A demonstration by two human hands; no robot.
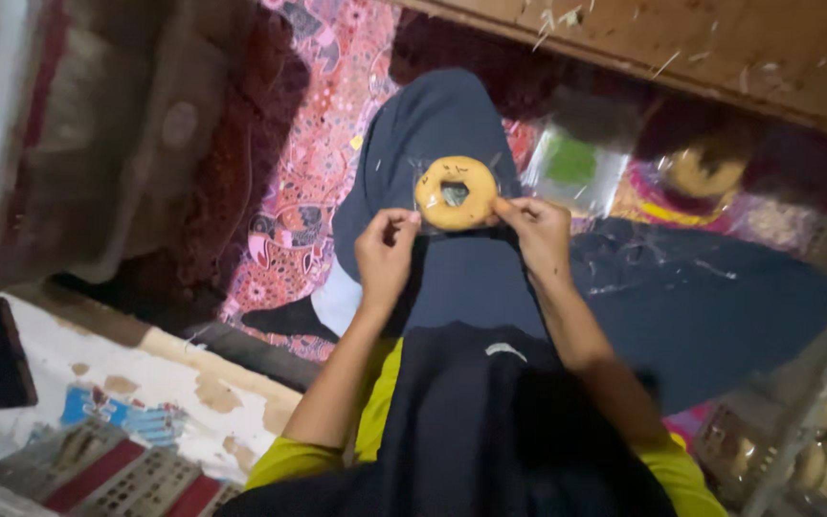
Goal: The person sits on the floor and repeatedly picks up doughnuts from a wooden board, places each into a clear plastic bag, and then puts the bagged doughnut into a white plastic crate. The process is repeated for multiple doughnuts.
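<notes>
Ring-shaped pastry [455, 192] in clear wrapper rests on the knee. Left hand [385, 251] pinches the wrapper's 7 o'clock corner, right hand [536, 230] the 4 o'clock; the step appears to be wrapping, calling next for an even pull.

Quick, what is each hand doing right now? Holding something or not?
Left hand: closed, pinching the left edge of the clear wrapper around the ring-shaped pastry.
Right hand: closed, pinching the right edge of the same wrapper.
</notes>
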